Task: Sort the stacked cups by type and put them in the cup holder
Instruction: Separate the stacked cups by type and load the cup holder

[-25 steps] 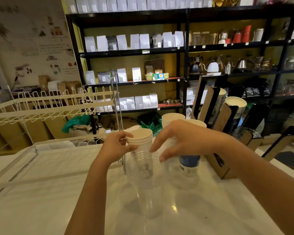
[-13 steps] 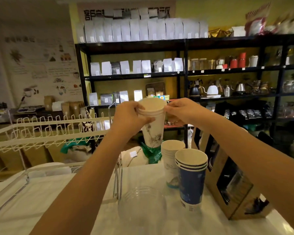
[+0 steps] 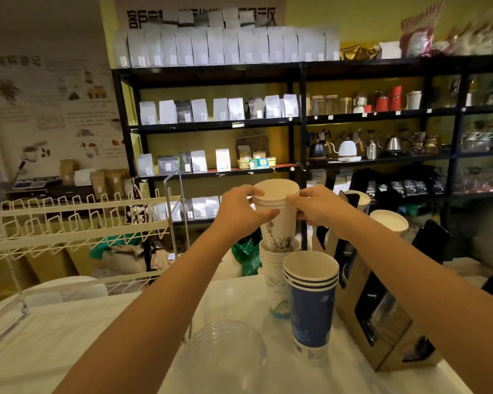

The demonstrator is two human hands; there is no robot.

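A: Task item first?
B: Small stack of white printed cups (image 3: 278, 214), held up in the air over the counter, both hands on it near the rims. Left hand (image 3: 241, 213) wraps the left side, thumb across the front. Right hand (image 3: 315, 207) pinches the right side at the rim bands.

A: Bottom of it?
B: Right over the white cup stack (image 3: 273, 277) standing on the counter, maybe just dipping into its top cup; can't tell if they touch.

A: Other cups?
B: Blue cup stack (image 3: 310, 305) upright, just beside and nearer than the white one, touching or nearly. Clear plastic cups (image 3: 225, 354) near centre, blurry, count unclear.

A: Holder?
B: Cardboard cup holder (image 3: 379, 331) on the right of the counter, just right of the blue stack, with cups leaning in its far slots, one white rim (image 3: 389, 220) showing behind the right forearm.

A: Surroundings?
B: White wire rack (image 3: 77, 223) on the left. White counter (image 3: 69, 336). Black shelving (image 3: 299, 120) far back with white bags and kettles.
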